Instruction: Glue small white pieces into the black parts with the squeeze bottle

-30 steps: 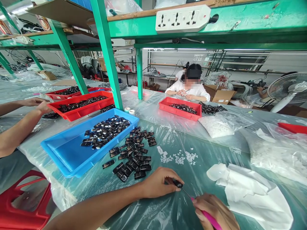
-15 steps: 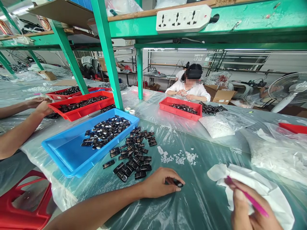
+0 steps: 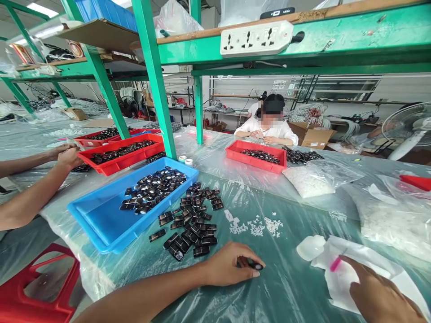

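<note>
We look across one long table (image 3: pixel 286 298) under clear plastic, with one green rack (image 3: pixel 357 56) above it. On the table we count one blue tray (image 3: pixel 96 222), its far half heaped with black things, and two red trays in plain view: a left red tray (image 3: pixel 134 162) behind the blue one, and a second red tray (image 3: pixel 256 164) ahead. More red shows behind the left one, too overlapped for us to count. Two clear bags, a nearer bag (image 3: pixel 397 224) and a farther bag (image 3: pixel 308 183), hold white stuff on our right, near one sheet of white paper (image 3: pixel 336 287).

We see two hands of our own. The left hand (image 3: pixel 229 264) pinches one black piece (image 3: pixel 256 266) between thumb and index finger, its pale end poking out past the fingertips. The right hand (image 3: pixel 380 291) is over the paper, index finger stretched out to one pink stick (image 3: pixel 335 264); we cannot tell how firmly the fingers close on it.

Dozens of loose black pieces (image 3: pixel 193 231) lie between the blue tray and our left hand, too many to count. Two small white rolls (image 3: pixel 189 162) stand beside the tray's far end. Three little heaps of white bits (image 3: pixel 256 226) sit beyond the left hand.
</note>
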A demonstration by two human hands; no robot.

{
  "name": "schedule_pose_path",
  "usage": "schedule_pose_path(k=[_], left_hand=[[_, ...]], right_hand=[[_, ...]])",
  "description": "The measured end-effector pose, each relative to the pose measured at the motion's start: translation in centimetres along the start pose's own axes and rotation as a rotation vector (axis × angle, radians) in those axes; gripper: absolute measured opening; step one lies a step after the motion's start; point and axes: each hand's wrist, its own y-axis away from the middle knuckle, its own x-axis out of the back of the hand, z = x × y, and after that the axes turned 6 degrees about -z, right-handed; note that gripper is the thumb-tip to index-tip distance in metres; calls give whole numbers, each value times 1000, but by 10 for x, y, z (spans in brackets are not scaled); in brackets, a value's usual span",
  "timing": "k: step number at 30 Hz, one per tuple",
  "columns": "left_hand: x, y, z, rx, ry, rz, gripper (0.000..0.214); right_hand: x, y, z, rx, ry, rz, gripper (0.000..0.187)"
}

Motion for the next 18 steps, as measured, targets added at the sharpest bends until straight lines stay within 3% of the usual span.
schedule_pose_path(k=[6, 12, 18], left_hand=[[0, 1, 2, -4, -33, 4, 31], [1, 3, 10, 36, -44, -2, 30], [-4, 0, 10, 77, -28, 42, 25]], right_hand=[[1, 5, -7, 86, 48, 63, 46], [-3, 5, -12, 60, 45, 105, 43], [11, 12, -25, 69, 18, 137, 37]])
